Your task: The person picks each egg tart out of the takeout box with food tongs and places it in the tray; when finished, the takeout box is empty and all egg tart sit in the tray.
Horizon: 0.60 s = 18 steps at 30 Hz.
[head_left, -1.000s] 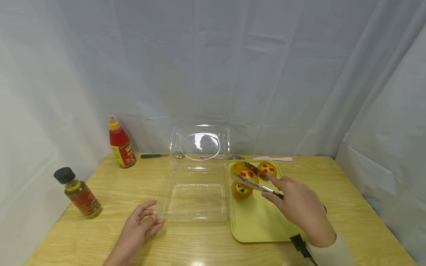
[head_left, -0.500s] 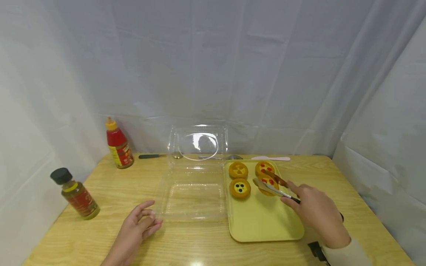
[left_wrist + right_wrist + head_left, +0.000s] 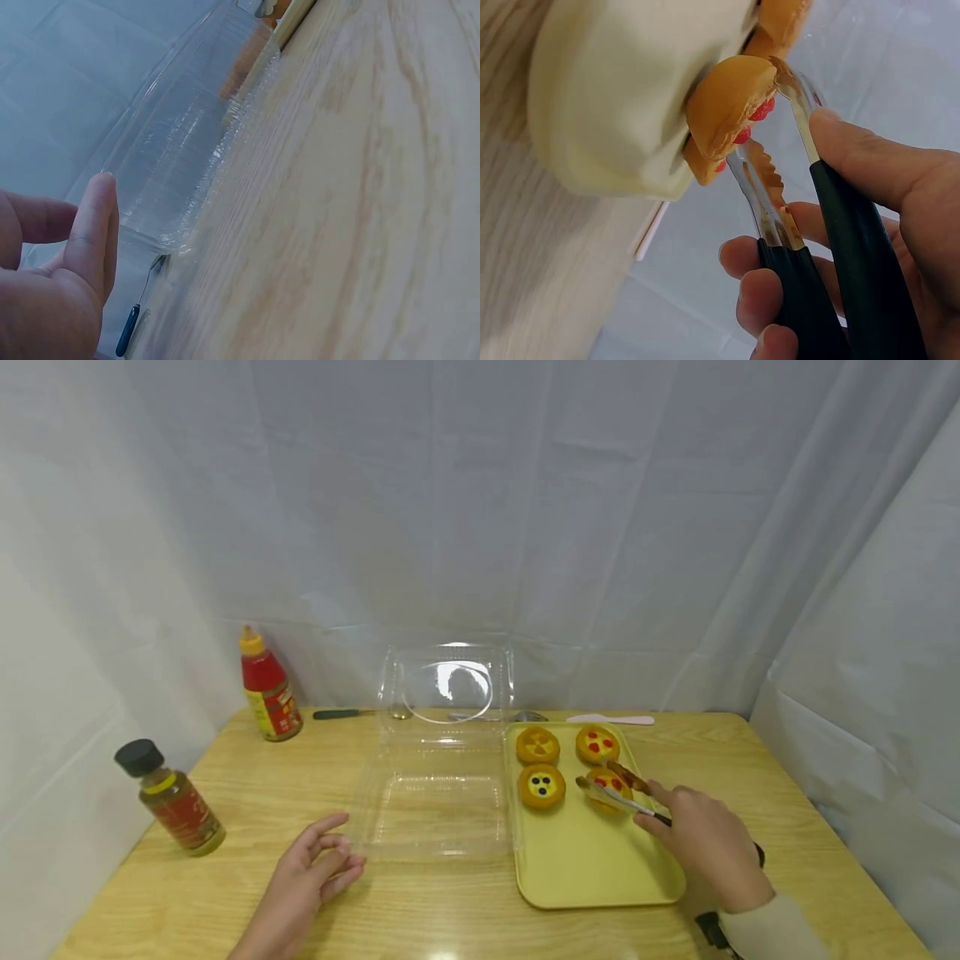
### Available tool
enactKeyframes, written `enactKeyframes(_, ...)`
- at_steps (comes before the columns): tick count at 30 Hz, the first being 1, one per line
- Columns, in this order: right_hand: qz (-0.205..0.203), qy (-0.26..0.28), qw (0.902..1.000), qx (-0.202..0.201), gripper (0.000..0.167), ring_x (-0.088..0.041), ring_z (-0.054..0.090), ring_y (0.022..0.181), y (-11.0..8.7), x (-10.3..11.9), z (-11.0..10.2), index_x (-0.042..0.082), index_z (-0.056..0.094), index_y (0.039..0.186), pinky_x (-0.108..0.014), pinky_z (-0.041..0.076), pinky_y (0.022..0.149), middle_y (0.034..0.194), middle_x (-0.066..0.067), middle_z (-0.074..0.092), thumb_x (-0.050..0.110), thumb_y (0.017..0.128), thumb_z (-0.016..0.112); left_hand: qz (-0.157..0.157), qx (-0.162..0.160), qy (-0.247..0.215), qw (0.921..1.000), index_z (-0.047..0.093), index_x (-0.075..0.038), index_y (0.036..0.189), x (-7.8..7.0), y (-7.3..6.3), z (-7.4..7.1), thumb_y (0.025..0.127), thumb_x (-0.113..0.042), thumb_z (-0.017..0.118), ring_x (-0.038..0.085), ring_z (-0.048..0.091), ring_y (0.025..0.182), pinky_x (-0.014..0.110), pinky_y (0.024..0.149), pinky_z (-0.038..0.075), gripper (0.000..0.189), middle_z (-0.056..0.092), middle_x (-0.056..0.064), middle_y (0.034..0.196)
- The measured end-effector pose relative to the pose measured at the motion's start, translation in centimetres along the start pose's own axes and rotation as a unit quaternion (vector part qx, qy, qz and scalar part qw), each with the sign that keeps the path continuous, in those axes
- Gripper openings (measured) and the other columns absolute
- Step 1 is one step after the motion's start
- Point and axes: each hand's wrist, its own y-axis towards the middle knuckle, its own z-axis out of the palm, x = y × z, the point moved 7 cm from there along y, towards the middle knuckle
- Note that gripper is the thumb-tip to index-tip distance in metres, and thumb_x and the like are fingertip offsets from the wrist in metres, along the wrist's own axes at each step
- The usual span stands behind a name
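Note:
My right hand holds a pair of tongs with dark green handles and metal tips. The tong tips straddle a red-topped tart low over or on the yellow tray; whether they still squeeze it I cannot tell. Behind it lies another red-topped tart. Along the tray's left side are a blueberry tart and a tart with yellow-orange slices. Left of the tray stands a clear hinged container, lid raised. My left hand, fingers loosely bent, is at its front left corner.
A red sauce bottle and a dark-capped bottle stand on the left. Along the back edge lie a green-handled utensil, a metal spoon and a pink knife. White cloth hangs behind and at both sides.
The tongs have carried the red-topped tart from above the left tarts rightward, then slightly toward me, to the tray's right side in front of the other red-topped tart. My left hand stays put.

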Motion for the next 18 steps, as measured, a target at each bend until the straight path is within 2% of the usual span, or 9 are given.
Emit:
enactKeyframes(5, 0.004, -0.005, 1.0000, -0.004, 0.063, -0.016, 0.041, 0.048, 0.07, -0.04, 0.27, 0.003, 0.057, 0.138, -0.031, 0.034, 0.039, 0.106, -0.022, 0.066, 0.044, 0.091, 0.070, -0.008, -0.005, 0.000, 1.0000, 0.025, -0.005, 0.153, 0.03, 0.02, -0.03, 0.105, 0.001, 0.042, 0.022, 0.060, 0.105, 0.032, 0.095, 0.052, 0.051, 0.045, 0.010, 0.116)
enactKeyframes(8, 0.004, -0.004, 1.0000, -0.004, 0.065, -0.015, 0.039, 0.046, 0.02, -0.06, 0.39, 0.003, 0.056, 0.139, -0.030, 0.034, 0.038, 0.102, -0.021, 0.066, 0.045, 0.091, 0.070, -0.010, -0.007, 0.003, 0.9999, 0.025, -0.005, 0.152, 0.04, 0.04, -0.04, 0.105, 0.001, 0.041, 0.022, 0.060, 0.105, 0.032, 0.095, 0.052, 0.050, 0.045, 0.010, 0.116)
enactKeyframes(12, 0.000, -0.008, 1.0000, -0.003, 0.069, -0.015, 0.038, 0.047, -0.26, -0.02, 0.40, 0.003, 0.054, 0.140, -0.030, 0.035, 0.038, 0.098, -0.015, 0.064, 0.049, 0.091, 0.067, -0.013, -0.009, 0.006, 0.9999, 0.026, -0.006, 0.152, 0.04, 0.06, -0.03, 0.105, 0.000, 0.041, 0.023, 0.059, 0.105, 0.031, 0.094, 0.052, 0.050, 0.044, 0.011, 0.117)
enactKeyframes(18, 0.000, -0.016, 0.9999, -0.001, 0.074, -0.015, 0.041, 0.049, -0.58, 0.12, 0.28, 0.004, 0.053, 0.142, -0.031, 0.035, 0.039, 0.099, -0.013, 0.063, 0.057, 0.092, 0.062, -0.013, -0.012, 0.011, 0.9998, 0.026, -0.006, 0.152, 0.00, 0.03, -0.01, 0.106, -0.001, 0.039, 0.024, 0.059, 0.106, 0.032, 0.094, 0.052, 0.048, 0.043, 0.013, 0.119)
